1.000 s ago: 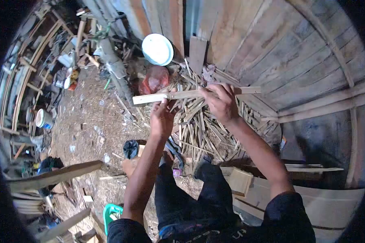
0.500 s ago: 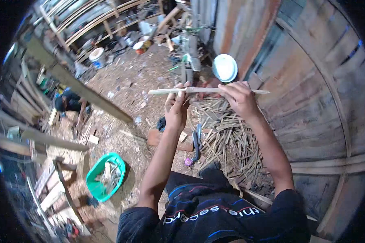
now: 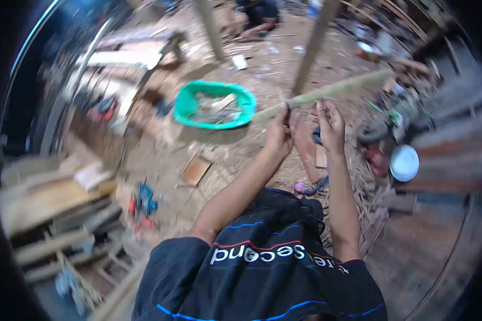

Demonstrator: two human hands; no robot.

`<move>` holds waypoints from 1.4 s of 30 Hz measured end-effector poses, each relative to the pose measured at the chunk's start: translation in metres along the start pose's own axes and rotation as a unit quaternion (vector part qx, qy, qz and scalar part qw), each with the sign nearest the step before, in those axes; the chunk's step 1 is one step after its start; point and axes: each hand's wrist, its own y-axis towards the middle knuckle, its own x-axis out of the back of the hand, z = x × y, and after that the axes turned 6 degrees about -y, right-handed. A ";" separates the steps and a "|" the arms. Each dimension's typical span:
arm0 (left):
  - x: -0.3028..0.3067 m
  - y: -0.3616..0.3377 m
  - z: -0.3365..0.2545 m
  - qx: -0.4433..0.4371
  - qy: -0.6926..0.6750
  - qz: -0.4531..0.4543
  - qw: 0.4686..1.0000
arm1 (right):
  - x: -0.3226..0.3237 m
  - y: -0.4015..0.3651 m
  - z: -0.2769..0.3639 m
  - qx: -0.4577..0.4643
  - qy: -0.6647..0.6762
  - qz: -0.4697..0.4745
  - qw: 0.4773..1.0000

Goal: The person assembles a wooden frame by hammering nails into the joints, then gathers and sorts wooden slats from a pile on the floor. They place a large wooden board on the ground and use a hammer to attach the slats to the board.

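A long pale wooden stick [image 3: 359, 83] slants up to the right in front of me, smeared by motion. My left hand [image 3: 278, 131] is closed around it near its left end, the thumb on top. Farther along, my right hand [image 3: 331, 128] has its thumb and curled fingers at the stick's lower edge; how firmly they pinch it is hard to see. Just behind the stick's left end, a green plastic tub [image 3: 185, 109] on the ground holds wood scraps. Below the hands lie a reddish-brown board [image 3: 305, 152] and a dark tool with a pink end [image 3: 300, 187].
Wooden posts [image 3: 315, 45] stand ahead, with a crouching person [image 3: 257, 16] beyond. A white bucket lid [image 3: 404, 163] is at right, beside wooden walling. Piled sticks [image 3: 361, 200] lie by my right arm. Planks [image 3: 53, 198] and a blue-and-red power tool [image 3: 143, 200] are at left.
My view has swung left, so the tub and posts appear farther right. Both hands still have the stick, now slanted rather than level, its thicker end at right. The right hand is closer to the left.
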 end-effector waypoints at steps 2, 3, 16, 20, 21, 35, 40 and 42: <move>0.021 -0.019 -0.031 -0.028 -0.005 -0.003 1.000 | -0.061 -0.005 0.005 -0.017 0.068 0.086 0.994; 0.030 -0.027 -0.048 -0.043 -0.025 -0.018 0.999 | -0.084 -0.005 -0.002 -0.019 0.070 0.112 0.991; 0.259 -0.127 -0.165 -0.222 -0.002 -0.223 0.949 | -0.235 0.040 -0.117 0.045 -0.111 0.462 0.879; 0.299 -0.182 -0.199 -0.404 -0.085 -0.356 0.838 | -0.284 0.030 -0.190 0.056 -0.164 0.525 0.833; 0.307 -0.178 -0.197 -0.392 -0.047 -0.382 0.836 | -0.296 0.030 -0.204 0.046 -0.157 0.536 0.828; 0.591 0.083 -0.168 -0.183 0.613 -0.431 0.637 | -0.377 -0.011 -0.444 -0.124 -0.168 0.466 0.860; 0.682 0.165 -0.198 -0.307 0.630 -0.390 0.597 | -0.415 -0.018 -0.574 -0.122 -0.173 0.474 0.855; 0.729 0.196 -0.199 -0.349 0.544 -0.373 0.665 | -0.425 -0.022 -0.616 -0.134 -0.141 0.463 0.865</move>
